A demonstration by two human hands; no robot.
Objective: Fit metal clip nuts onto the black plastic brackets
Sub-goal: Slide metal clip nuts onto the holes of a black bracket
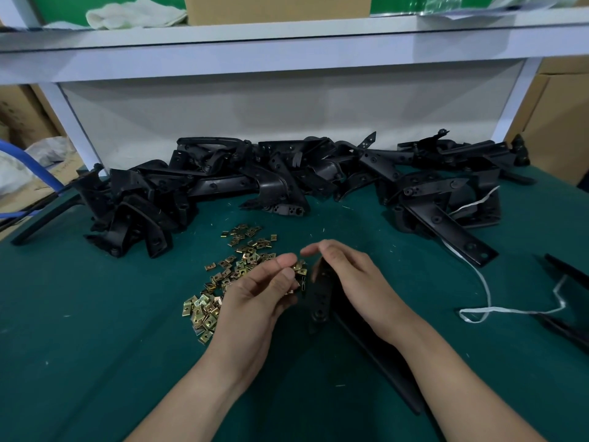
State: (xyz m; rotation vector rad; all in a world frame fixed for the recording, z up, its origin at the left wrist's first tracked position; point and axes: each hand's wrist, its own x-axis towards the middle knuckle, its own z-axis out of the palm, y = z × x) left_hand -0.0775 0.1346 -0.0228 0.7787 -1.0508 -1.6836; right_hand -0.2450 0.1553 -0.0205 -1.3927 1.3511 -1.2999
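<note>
Forearms reaching in from 6 o'clock over the green tabletop [95,314]. Left grip [264,288] pressed together on one clip nut [299,270], pinched between thumb and fingertips at the hand's 1 o'clock. Right grip [350,275] curled over the top end of a black bracket [318,303], thumb raised and pointing toward 9 o'clock. Bracket standing tilted on the tabletop, its long body running toward 5 o'clock beneath the right forearm. Pinched nut just at 9 o'clock of the bracket's top edge, very near it; contact not discernible.

Loose clip nuts [229,269] scattered in a brass-coloured heap at 10 o'clock of the left grip, partly under that hand. White string [510,311] trailing across the cloth at 3 o'clock, well apart from both hands.

Farther off, at 12 o'clock, a long bracket pile [287,173] tangled along the back of the tabletop. Blue hose [41,167] at 9 o'clock past the edge. Beyond, a white shelf [287,43] bearing a cardboard box [277,8] and pale cloth [137,14].
</note>
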